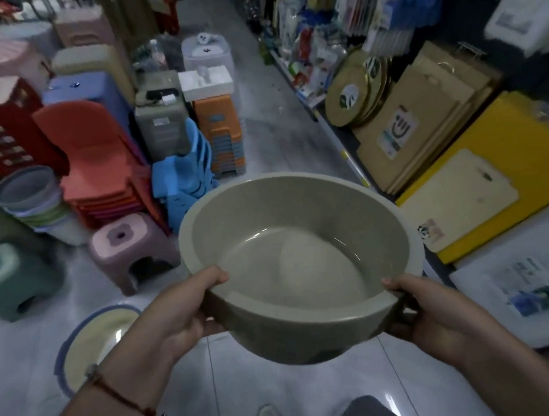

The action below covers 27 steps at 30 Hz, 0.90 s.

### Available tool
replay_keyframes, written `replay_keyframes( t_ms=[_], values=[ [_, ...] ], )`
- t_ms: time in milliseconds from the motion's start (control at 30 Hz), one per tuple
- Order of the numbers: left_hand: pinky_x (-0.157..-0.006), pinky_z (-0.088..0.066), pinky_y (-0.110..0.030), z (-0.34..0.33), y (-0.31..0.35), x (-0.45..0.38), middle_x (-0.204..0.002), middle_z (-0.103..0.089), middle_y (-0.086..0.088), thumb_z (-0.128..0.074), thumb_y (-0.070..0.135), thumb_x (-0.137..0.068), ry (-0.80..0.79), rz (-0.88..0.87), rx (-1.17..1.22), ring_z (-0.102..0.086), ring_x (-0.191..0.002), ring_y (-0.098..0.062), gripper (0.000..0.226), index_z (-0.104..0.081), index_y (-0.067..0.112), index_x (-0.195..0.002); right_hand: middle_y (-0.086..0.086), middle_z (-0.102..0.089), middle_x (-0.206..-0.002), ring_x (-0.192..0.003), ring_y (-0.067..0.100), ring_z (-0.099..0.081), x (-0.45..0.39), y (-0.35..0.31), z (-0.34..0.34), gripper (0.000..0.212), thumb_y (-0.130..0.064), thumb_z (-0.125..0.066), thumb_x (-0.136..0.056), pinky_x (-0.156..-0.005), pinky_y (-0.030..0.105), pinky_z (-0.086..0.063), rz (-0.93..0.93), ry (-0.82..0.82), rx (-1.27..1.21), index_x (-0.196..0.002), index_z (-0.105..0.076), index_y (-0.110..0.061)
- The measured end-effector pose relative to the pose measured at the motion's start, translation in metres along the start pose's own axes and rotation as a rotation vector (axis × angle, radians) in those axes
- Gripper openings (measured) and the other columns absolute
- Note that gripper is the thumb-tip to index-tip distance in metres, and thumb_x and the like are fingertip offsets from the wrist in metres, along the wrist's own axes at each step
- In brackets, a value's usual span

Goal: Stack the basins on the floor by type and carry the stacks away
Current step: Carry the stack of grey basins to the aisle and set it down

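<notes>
No readable text

You can see labels on the cutting boards (402, 132) and grey stool (161, 121), but all too blurred to read.

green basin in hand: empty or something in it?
Empty: the green basin shows its bare bottom. Left hand and right hand grip its rim.

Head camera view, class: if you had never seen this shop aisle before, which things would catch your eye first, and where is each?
First, the grey-green basin at centre, held off the floor with the left hand and right hand gripping its near rim. Next, the stack of orange-red chairs at left, beside the blue chairs. Then the cream basin with a blue rim lying on the floor at lower left.
</notes>
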<state>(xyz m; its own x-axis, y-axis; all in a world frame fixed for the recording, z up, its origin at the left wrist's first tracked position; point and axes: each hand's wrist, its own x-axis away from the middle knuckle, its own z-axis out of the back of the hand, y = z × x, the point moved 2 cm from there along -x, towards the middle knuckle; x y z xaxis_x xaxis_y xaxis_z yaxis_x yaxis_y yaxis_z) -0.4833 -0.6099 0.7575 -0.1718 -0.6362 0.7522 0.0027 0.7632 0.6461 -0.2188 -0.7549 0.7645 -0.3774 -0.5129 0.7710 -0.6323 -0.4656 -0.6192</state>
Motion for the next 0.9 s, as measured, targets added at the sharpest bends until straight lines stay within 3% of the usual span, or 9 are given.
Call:
replay_keyframes(
  t_ms=[133,233,367,600,767,900],
  values=[
    [-0.080,-0.054,-0.049,-0.031,0.027,-0.026,-0.092,-0.065,-0.011,-0.059,0.004,-0.089,-0.010,-0.003,-0.045,-0.059,-0.085,-0.022,0.013,-0.063,0.006,-0.102,0.020,-0.061,-0.120,-0.102,0.040,-0.063,-0.018,-0.024,0.003,0.038,-0.003,-0.063,-0.088,-0.062,0.042,-0.062,0.014,-0.004,-0.075,-0.124,-0.055,-0.010],
    [-0.085,-0.054,-0.054,-0.061,0.051,-0.052,-0.099,-0.063,-0.012,-0.061,0.005,-0.089,-0.016,0.000,-0.056,-0.060,-0.092,-0.024,0.016,-0.061,0.006,-0.105,0.018,-0.061,-0.115,-0.100,0.038,-0.063,-0.042,-0.054,0.004,0.034,-0.004,-0.063,-0.089,-0.065,0.042,-0.060,0.044,-0.014,-0.083,-0.120,-0.054,-0.015],
    [-0.070,-0.056,-0.047,-0.108,0.082,-0.094,-0.098,-0.064,-0.009,-0.062,0.007,-0.088,-0.001,0.005,-0.084,-0.061,-0.091,-0.023,0.021,-0.062,0.007,-0.109,0.017,-0.061,-0.110,-0.097,0.038,-0.062,-0.092,-0.098,0.008,0.018,-0.005,-0.062,-0.089,-0.072,0.046,-0.056,0.025,-0.013,-0.099,-0.104,-0.057,-0.014],
    [-0.068,-0.058,-0.048,-0.187,0.147,-0.161,-0.118,-0.064,-0.015,-0.063,0.007,-0.087,0.056,0.026,-0.071,-0.060,-0.114,-0.030,0.034,-0.059,0.006,-0.121,0.018,-0.064,-0.117,-0.105,0.039,-0.062,-0.188,-0.198,0.013,0.031,-0.006,-0.064,-0.089,-0.078,0.046,-0.057,-0.014,-0.069,-0.097,-0.119,-0.059,-0.011],
    [-0.075,-0.059,-0.052,-0.210,0.177,-0.197,-0.125,-0.065,-0.015,-0.059,0.007,-0.089,0.101,0.037,0.067,-0.059,-0.119,-0.030,0.038,-0.058,0.008,-0.128,0.013,-0.064,-0.116,-0.095,0.034,-0.064,-0.249,-0.261,-0.009,0.041,-0.010,-0.068,-0.086,-0.064,0.037,-0.059,0.029,-0.116,-0.008,-0.125,-0.057,-0.017],
    [-0.062,-0.060,-0.053,-0.215,0.210,-0.224,-0.124,-0.065,-0.015,-0.058,0.007,-0.089,0.126,0.026,0.124,-0.061,-0.115,-0.029,0.036,-0.059,0.008,-0.126,0.014,-0.064,-0.117,-0.098,0.033,-0.064,-0.286,-0.307,-0.042,0.045,-0.013,-0.071,-0.085,-0.063,0.037,-0.059,0.031,-0.149,0.067,-0.128,-0.056,-0.013]
  ],
)
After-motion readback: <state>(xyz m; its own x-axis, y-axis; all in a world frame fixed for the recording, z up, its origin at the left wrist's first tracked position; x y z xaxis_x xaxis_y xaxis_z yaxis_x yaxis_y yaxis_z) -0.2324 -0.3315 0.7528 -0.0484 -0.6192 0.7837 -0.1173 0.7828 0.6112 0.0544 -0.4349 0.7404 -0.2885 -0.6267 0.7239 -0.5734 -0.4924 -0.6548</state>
